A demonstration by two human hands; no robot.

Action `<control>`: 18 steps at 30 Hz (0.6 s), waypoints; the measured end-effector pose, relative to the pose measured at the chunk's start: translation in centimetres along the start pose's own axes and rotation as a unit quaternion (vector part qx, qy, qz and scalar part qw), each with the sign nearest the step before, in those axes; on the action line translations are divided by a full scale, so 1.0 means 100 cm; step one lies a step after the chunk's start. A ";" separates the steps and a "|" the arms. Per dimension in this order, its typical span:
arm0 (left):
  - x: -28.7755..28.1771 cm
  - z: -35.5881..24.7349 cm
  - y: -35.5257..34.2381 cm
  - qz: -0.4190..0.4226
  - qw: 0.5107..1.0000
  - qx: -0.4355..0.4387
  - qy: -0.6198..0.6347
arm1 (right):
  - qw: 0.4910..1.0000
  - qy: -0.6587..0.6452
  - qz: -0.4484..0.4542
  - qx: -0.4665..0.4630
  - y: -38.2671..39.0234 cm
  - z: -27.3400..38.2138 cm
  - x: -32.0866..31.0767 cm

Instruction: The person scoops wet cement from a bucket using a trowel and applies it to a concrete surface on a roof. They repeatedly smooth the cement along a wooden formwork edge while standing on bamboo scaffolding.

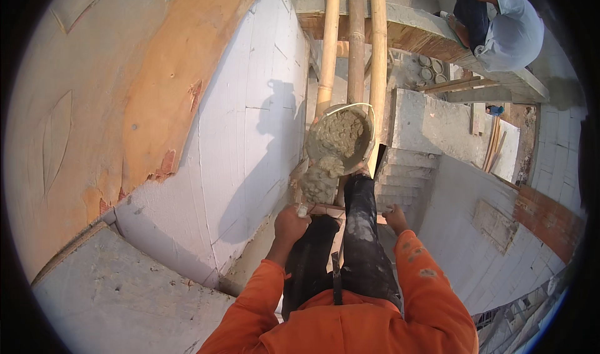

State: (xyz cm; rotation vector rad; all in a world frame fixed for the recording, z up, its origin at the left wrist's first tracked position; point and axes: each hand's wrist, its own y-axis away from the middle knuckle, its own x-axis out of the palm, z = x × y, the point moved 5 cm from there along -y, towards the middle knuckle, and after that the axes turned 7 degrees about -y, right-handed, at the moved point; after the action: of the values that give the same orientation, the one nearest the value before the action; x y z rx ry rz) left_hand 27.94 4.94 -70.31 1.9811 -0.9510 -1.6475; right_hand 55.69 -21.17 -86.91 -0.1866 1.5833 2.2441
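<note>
My left hand (291,224) is closed around the pale handle of a trowel (302,210), whose blade seems buried under a mound of wet mortar (319,182). Just beyond it a round bucket (371,143), tilted toward me and part full of grey mortar, rests on the bamboo poles (355,41). My right hand (395,219) is held low beside my right leg with its fingers curled. Whatever it grips, if anything, is hidden. A reddish-brown strip (380,219) runs between the hands, partly behind my dark, mortar-stained trousers (359,229).
A white block wall (250,123) rises at left, with a peeling wooden board (162,91) against it. Concrete steps (406,176) descend at right beside a pale wall (462,229). A person in a light shirt (509,32) sits on a concrete ledge (431,26). Several round pans (431,68) lie below.
</note>
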 end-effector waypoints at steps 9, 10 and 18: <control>-0.179 0.007 0.226 -0.063 0.997 -0.031 -0.017 | 0.961 0.103 0.000 -0.258 0.001 0.138 0.000; -0.193 0.011 0.255 -0.068 0.997 -0.035 -0.016 | 0.965 0.093 0.012 -0.245 -0.009 0.155 0.007; -0.298 0.024 0.480 -0.179 0.978 -0.094 -0.056 | 0.890 0.059 0.137 -0.430 -0.082 0.306 0.109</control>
State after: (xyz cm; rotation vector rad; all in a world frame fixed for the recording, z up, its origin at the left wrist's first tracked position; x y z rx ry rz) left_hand 11.30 -6.78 -17.54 2.0328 -0.4678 -1.9754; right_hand 52.26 12.13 -86.84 -0.3527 0.5635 3.0701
